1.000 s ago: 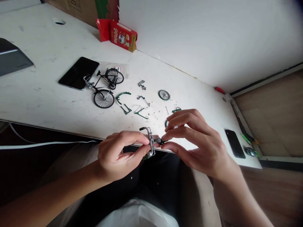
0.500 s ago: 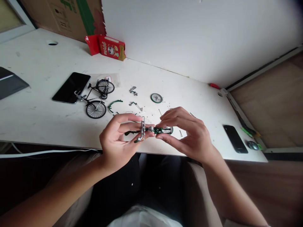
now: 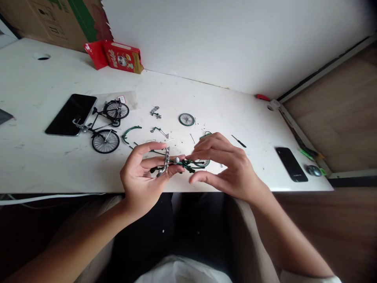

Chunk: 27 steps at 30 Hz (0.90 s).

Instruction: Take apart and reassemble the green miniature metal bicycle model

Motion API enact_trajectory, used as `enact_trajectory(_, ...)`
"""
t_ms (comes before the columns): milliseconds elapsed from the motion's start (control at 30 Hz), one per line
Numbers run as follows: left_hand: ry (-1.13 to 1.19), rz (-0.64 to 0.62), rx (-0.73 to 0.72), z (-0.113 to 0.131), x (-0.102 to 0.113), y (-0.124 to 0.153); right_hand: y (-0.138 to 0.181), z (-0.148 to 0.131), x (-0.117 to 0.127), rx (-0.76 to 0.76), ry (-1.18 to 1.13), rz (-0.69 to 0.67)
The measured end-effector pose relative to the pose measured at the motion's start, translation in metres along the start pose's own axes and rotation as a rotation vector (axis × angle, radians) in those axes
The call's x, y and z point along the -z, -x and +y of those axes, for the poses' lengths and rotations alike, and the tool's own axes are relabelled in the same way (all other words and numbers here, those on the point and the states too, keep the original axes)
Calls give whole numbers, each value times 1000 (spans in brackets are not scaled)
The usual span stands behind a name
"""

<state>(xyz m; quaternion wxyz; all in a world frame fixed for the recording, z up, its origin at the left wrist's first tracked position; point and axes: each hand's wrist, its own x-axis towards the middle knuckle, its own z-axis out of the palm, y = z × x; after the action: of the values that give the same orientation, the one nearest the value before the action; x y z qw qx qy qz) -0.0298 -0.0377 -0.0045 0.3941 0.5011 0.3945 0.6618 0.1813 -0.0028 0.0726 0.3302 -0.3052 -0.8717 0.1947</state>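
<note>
My left hand (image 3: 141, 181) pinches the silver handlebar end of a small green model bicycle frame (image 3: 176, 163), held just above the white table's (image 3: 35, 161) near edge. My right hand (image 3: 228, 169) sits at the frame's other end, fingertips curled on its top and the thumb a little apart below. A finished black model bicycle (image 3: 103, 125) stands at the left. Loose parts lie beyond my hands: a green mudguard (image 3: 129, 131), a green-rimmed wheel (image 3: 186, 119), small silver pieces (image 3: 155, 112) and pins.
A black phone (image 3: 71, 114) lies beside the black bicycle, a second phone (image 3: 291, 169) near the right edge. A red carton (image 3: 118, 55) and a cardboard box (image 3: 50, 19) stand at the back. A small screwdriver (image 3: 239, 141) lies right of my hands.
The view swung, so the table shifted left in frame. My hands rose from the table's front edge to over the tabletop. My right thumb has come off the frame's underside.
</note>
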Motion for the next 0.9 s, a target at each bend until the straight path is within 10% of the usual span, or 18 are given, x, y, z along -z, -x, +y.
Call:
enact_trajectory(200,5,6,42,-6,7,1,39,55,52,-332,452,207)
enact_trajectory(400,0,12,37,-10,10,0,111,136,84,-718,759,125)
enact_trajectory(667,20,16,40,-8,12,-1,116,160,75,-872,628,156)
enact_trajectory(900,67,-37,68,-16,16,1,65,123,58,-741,108,540)
